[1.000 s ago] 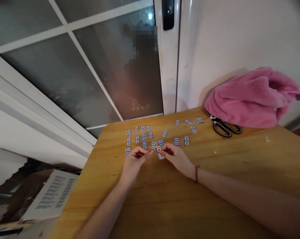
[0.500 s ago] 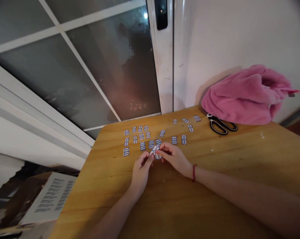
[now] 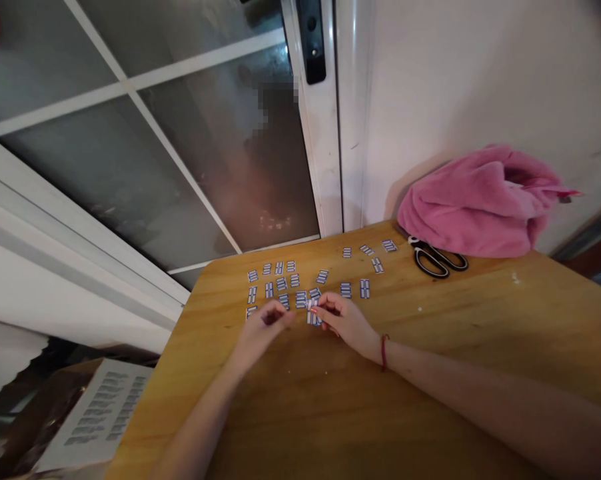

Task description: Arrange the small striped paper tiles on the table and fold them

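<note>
My right hand pinches a small white paper card with blue lines between thumb and fingers, above the tabletop. Just left of it, my left hand is apart from that card; its fingers are curled loosely with a gap to the thumb, and nothing shows in them. Several like cards lie in loose rows beyond the hands. One card is partly hidden by my left hand. Further right lie more cards, among them one beyond my right hand.
Black-handled scissors lie at the back right of the wooden table, partly under a pink plush cloth. A framed glass door stands behind the far edge. A printed sheet lies on a box at lower left.
My left hand has let go of the card and moved left, away from my right hand. The card stays in my right hand and now stands more upright. The view has shifted slightly.
</note>
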